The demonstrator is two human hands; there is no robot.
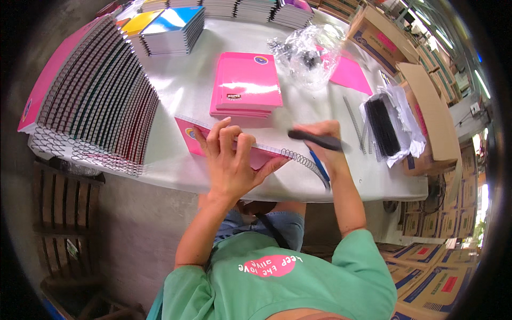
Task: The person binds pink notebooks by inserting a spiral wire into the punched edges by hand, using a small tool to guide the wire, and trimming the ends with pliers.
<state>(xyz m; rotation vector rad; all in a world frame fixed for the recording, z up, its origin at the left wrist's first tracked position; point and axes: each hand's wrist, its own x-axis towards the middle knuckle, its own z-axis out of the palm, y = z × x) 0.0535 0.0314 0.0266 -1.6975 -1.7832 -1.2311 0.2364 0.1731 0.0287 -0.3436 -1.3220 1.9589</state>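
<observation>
Coil (306,160) trails from one end of the pink notebook (260,158), which the fingers of the left hand (229,162) pinch at the near edge of the table (368,184). Fingers of the right hand (328,129) wrap a blurred black-handled tool (320,140). Binding seems underway; next likely calls for steadying the notebook while trimming the coil.

One held notebook (260,156), one dark tool (316,140), one plastic heap (310,57), two hands (226,164) (327,128)
</observation>
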